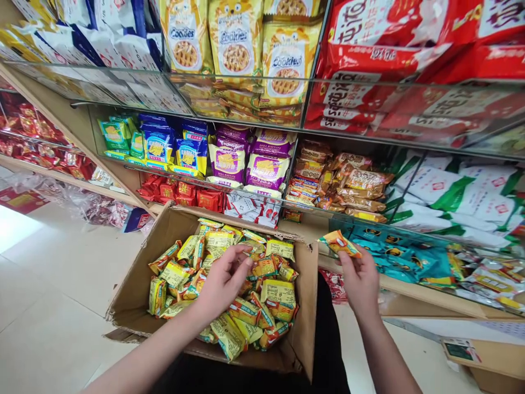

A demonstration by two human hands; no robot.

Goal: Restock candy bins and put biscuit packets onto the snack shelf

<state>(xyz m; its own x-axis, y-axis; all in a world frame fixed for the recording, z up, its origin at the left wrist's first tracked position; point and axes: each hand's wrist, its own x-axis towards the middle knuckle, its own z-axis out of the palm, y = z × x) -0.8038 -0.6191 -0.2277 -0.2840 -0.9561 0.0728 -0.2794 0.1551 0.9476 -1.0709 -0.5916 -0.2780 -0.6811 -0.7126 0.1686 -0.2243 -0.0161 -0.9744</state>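
The bare left hand [227, 276] and bare right hand [363, 279] have slender fingers; the smooth forearms [172, 339] are uncovered, and plain black clothing [328, 334] covers the leg.

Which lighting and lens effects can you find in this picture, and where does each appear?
Head view: whitish glare on the floor at far left; a hazy sheen on the glass shelf front at upper right; shelf edges slant strongly, probably from the tilted, wide view; small print on the packets in the box looks smeared.
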